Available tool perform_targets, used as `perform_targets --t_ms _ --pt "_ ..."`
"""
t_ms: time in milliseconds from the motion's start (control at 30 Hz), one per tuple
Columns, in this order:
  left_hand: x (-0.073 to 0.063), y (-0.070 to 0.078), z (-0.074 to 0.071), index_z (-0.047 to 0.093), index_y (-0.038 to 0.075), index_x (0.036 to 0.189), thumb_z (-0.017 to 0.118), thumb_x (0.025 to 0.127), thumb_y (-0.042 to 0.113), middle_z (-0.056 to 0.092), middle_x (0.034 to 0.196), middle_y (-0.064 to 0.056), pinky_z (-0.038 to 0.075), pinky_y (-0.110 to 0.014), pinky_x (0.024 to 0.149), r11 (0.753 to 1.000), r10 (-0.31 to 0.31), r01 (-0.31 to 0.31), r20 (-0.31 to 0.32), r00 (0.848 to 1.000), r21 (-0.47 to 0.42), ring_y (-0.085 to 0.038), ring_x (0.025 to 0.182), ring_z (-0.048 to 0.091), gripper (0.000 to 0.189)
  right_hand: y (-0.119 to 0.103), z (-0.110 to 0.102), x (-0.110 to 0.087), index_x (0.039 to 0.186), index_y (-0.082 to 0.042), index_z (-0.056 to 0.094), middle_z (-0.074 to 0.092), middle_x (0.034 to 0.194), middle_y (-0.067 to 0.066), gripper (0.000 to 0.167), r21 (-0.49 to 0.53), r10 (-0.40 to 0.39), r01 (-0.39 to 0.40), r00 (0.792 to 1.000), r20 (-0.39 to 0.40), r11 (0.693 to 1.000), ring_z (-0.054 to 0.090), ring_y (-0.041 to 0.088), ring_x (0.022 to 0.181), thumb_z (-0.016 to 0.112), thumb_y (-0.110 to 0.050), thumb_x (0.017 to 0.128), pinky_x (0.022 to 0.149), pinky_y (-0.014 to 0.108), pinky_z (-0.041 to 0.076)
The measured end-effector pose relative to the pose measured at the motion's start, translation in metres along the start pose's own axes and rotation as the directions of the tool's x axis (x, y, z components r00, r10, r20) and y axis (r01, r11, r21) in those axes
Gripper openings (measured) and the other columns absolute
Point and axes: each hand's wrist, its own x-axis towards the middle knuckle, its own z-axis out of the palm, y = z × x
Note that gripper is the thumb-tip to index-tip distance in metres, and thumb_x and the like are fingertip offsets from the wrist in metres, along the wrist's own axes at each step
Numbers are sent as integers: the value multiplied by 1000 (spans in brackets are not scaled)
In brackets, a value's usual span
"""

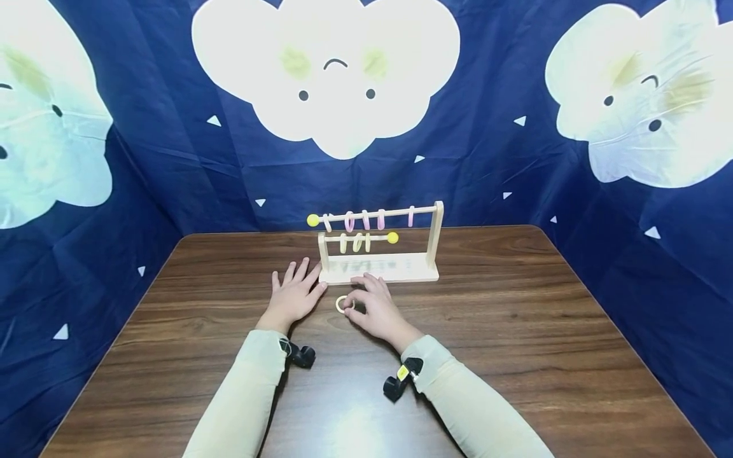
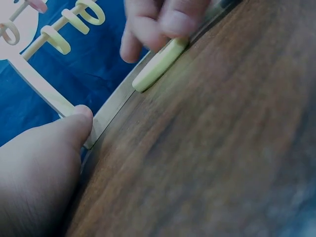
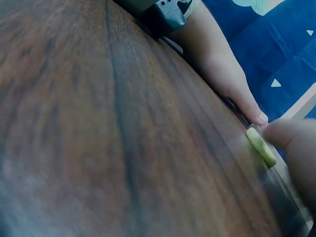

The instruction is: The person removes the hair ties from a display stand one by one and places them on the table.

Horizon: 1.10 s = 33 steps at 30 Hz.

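Observation:
A pale yellow ring [image 1: 339, 305] lies on the table in front of a wooden stand [image 1: 382, 276]. My right hand [image 1: 378, 313] has its thumb and index finger at the ring's right side, pinching it. In the left wrist view, those fingertips are at the far end of the ring [image 2: 157, 68]. The right wrist view shows the same ring [image 3: 260, 147] beside the thumb. My left hand [image 1: 292, 299] rests on the table with fingers spread, its thumb [image 2: 81, 118] against the left corner of the stand's base.
The stand's long upper rod [image 1: 395, 213] bears several pink and pale rings and ends in a yellow ball [image 1: 312, 220]. Three yellow rings hang on the shorter lower rod [image 1: 378, 238], also tipped with a yellow ball [image 1: 392, 237]. A blue cloud-print curtain [image 1: 487, 159] surrounds the wooden table [image 1: 515, 305].

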Motion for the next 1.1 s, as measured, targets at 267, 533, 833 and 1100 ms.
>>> perform_targets --t_ms 267,533,833,1100 --pt "-1 3 0 28 24 161 30 106 56 18 168 -15 -2 -73 115 1000 3 -3 -18 1000 21 -45 152 10 64 5 -2 13 98 -9 71 66 125 15 11 236 156 -83 938 -310 968 60 30 121 75 -15 90 108 45 43" --pt "-3 4 -1 28 24 161 31 106 55 18 168 -14 -3 -73 115 1000 2 -2 -18 1000 11 -45 153 10 63 13 -1 30 113 -3 65 67 119 12 26 351 331 -173 823 -462 920 61 31 116 73 -16 91 101 46 47" --pt "-2 3 0 28 24 161 28 107 56 16 168 -13 -3 -72 115 1000 -25 25 1 1000 9 -44 153 9 63 20 3 43 123 -4 66 62 131 15 32 398 340 -128 780 -526 909 55 28 128 72 -14 93 110 42 42" --pt "0 3 3 28 25 161 30 106 55 17 168 -13 -4 -72 115 999 -32 32 -9 999 7 -43 153 8 63 24 5 51 107 -6 72 63 125 16 16 421 338 -81 740 -582 903 57 30 124 73 -11 92 105 44 45"
